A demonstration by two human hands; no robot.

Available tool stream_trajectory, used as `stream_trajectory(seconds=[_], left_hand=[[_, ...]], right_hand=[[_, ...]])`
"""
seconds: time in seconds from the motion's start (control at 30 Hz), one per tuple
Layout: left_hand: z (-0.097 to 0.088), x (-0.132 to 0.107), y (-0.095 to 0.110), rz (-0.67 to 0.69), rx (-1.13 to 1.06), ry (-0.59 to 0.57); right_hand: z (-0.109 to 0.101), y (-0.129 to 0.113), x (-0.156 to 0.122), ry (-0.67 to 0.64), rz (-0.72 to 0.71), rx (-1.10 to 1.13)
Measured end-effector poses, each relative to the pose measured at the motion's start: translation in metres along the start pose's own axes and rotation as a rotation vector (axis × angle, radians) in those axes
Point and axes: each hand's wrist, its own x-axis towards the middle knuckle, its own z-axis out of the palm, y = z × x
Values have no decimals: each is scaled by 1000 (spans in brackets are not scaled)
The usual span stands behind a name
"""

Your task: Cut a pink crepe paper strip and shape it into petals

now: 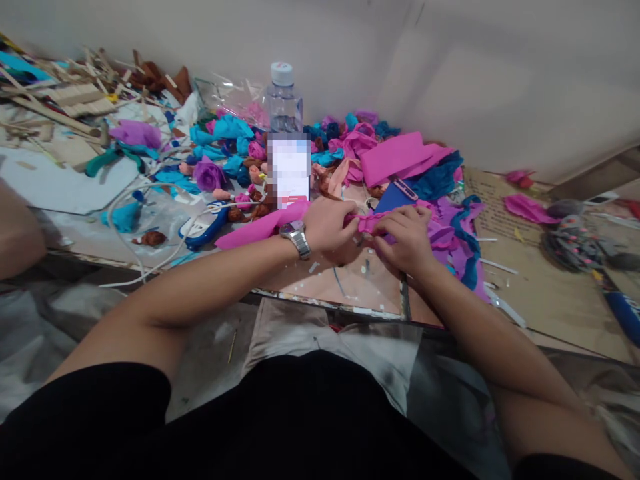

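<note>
A strip of bright pink crepe paper is stretched between my two hands above the table. My left hand, with a metal watch on its wrist, pinches the strip's left part. Fingers of my right hand are bent onto the right part, and its edge looks gathered there. A wider pink paper piece comes out from behind my left wrist; whether it joins the strip I cannot tell. Just beyond the hands lie a blue flat object and a lit phone, its screen blurred.
A clear bottle stands behind the phone among several crepe paper flowers. Wooden sticks and green-handled scissors lie at left. A blue-and-white device has a white cable near it. Cardboard covers the right side.
</note>
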Motion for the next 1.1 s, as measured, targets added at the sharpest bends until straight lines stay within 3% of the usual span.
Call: stream_trajectory(seconds=[0.4,0.87,0.97,1.1], left_hand=[[1,-3,2,42,-29,-7],[-1,-1,1,-16,6,-8],[1,-1,-1,28,-3,0],[2,-2,0,192,-47,-60]], right_hand=[[3,0,-1,-40,41,86],[-2,-3,-3,-64,-88,21],[-3,-5,-2,-40,-96,57],[-3,-6,0,73,-37,124]])
